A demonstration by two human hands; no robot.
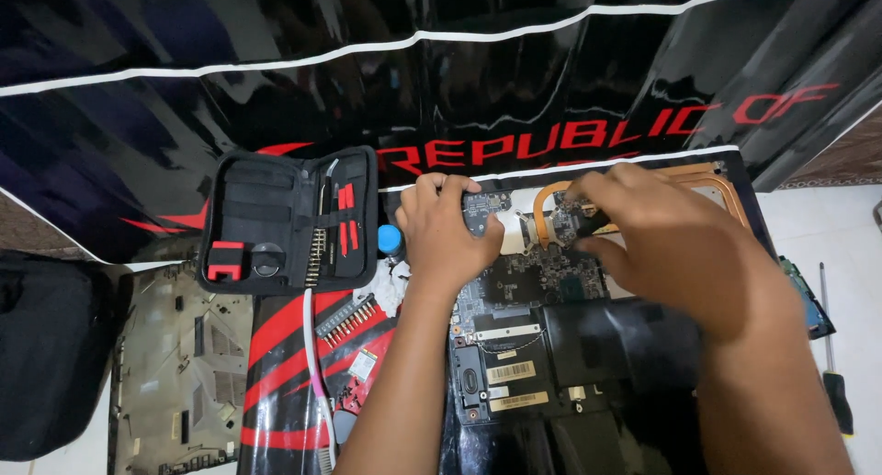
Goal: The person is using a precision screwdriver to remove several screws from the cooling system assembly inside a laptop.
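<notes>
Black-red mat [285,365] | tool case [289,220] left | hands: left [446,222], right [661,241] curled gripping laptop board [537,277]

Left hand [444,225] flat, fingers curled; right hand [661,241] pinching, palm down.

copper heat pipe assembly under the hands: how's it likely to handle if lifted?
Copper heat pipes are thin, curved tubes: probably light, easily bent. They span the laptop board, so likely awkward one-handed; left hand and right hand both rest there.
</notes>
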